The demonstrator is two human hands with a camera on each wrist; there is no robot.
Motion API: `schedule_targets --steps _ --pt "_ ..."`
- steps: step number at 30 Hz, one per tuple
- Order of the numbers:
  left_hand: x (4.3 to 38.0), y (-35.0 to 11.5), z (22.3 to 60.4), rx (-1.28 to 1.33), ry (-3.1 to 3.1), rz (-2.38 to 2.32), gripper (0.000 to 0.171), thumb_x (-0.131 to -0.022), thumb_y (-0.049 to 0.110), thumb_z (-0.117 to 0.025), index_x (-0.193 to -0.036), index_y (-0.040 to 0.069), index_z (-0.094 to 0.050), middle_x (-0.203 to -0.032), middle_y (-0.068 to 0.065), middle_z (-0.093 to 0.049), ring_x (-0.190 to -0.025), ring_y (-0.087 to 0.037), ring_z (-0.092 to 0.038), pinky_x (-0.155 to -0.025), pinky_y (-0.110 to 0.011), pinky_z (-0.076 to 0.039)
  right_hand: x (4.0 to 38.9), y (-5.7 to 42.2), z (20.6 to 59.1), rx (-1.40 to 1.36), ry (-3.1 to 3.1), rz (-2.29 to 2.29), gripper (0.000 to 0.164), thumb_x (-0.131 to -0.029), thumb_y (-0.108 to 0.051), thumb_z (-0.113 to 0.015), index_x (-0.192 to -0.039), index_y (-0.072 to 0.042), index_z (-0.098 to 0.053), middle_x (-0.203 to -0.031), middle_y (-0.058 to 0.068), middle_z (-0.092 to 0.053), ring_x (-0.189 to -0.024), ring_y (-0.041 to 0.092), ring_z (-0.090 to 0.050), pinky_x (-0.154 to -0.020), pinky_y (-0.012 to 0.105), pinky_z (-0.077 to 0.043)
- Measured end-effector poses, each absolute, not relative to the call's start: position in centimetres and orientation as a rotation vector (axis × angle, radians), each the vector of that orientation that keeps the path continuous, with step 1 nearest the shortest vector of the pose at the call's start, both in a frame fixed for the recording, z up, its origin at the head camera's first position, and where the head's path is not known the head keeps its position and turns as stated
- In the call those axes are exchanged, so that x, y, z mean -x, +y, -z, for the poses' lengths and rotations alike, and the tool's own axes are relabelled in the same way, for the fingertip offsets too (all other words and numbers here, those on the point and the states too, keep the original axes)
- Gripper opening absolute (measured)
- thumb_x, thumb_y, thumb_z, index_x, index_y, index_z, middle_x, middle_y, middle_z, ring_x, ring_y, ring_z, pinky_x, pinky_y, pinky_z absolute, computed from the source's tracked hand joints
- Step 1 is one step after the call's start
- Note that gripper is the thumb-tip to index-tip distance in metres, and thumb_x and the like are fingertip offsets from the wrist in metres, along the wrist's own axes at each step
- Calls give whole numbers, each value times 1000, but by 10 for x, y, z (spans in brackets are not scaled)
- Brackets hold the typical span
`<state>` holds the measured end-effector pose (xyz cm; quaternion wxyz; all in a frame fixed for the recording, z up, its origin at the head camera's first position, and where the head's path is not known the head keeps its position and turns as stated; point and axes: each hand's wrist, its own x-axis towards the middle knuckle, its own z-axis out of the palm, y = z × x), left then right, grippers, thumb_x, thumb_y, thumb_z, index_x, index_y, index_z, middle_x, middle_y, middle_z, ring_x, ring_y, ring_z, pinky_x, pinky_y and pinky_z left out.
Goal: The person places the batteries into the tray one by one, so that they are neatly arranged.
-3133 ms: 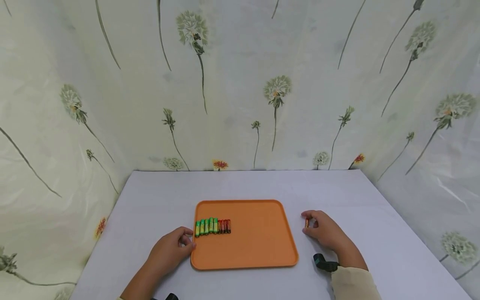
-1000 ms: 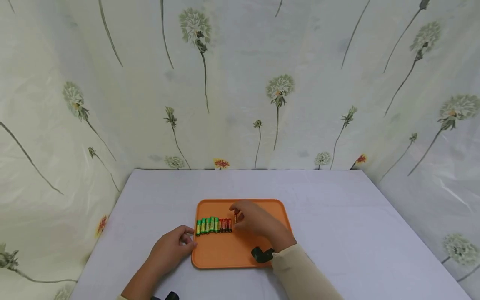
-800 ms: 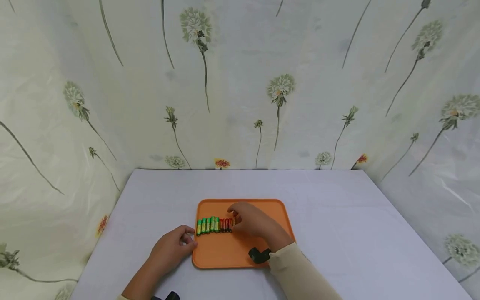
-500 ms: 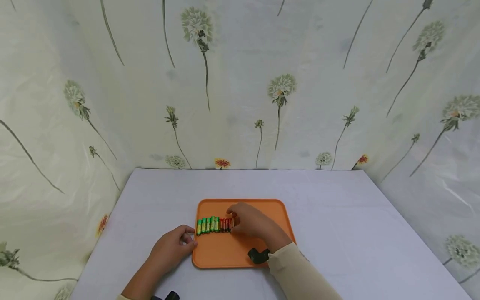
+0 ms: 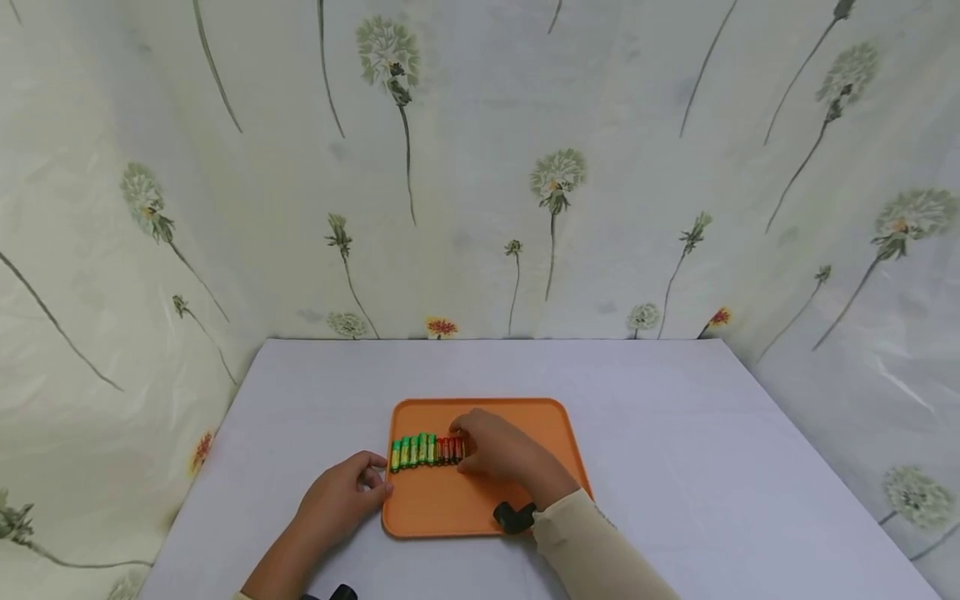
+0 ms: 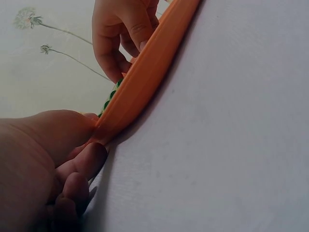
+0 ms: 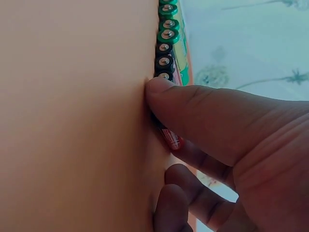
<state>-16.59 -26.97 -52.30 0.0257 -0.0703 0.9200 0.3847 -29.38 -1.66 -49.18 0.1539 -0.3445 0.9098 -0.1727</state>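
An orange tray (image 5: 480, 517) lies on the table, with a row of green batteries (image 5: 414, 451) and, right of them, red-and-black batteries (image 5: 450, 451), side by side across its left part. My left hand (image 5: 341, 498) holds the tray's left rim; in the left wrist view its thumb is on the rim and the other fingers curl below. My right hand (image 5: 498, 450) is over the tray, pinching the end red battery (image 7: 173, 139) lengthwise between thumb and fingers, right against the row. In the right wrist view the thumb (image 7: 193, 104) covers much of that battery.
A white cloth covers the table (image 5: 675, 433). Behind and on both sides hangs a curtain (image 5: 465, 167) printed with dandelions. A black wrist camera (image 5: 513, 517) sits over the tray's front right part, and another (image 5: 341, 592) shows at the bottom edge.
My right hand has brought a red battery from the table right of the tray leftward to the row's right end. The left hand has stayed at the tray's left rim.
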Motion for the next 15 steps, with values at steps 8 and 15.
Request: schedule_targets --steps 8,15 --pt "162 -274 527 257 2815 -1205 35 -92 37 -81 -119 19 -69 -86 14 -66 -74 -10 -55 -72 -33 -43 291 -17 492 980 2569 574 60 -91 -35 -83 -143 -18 -60 -140 -1 -60 -130 18 -56 -108 41 -48" --pt "160 -280 529 271 2836 -1223 33 -92 35 -80 -119 19 -70 -87 14 -66 -76 -9 -56 -73 -33 -44 284 -3 488 937 2565 752 57 -99 -44 -72 -148 -21 -55 -146 -2 -57 -129 20 -57 -104 44 -50"
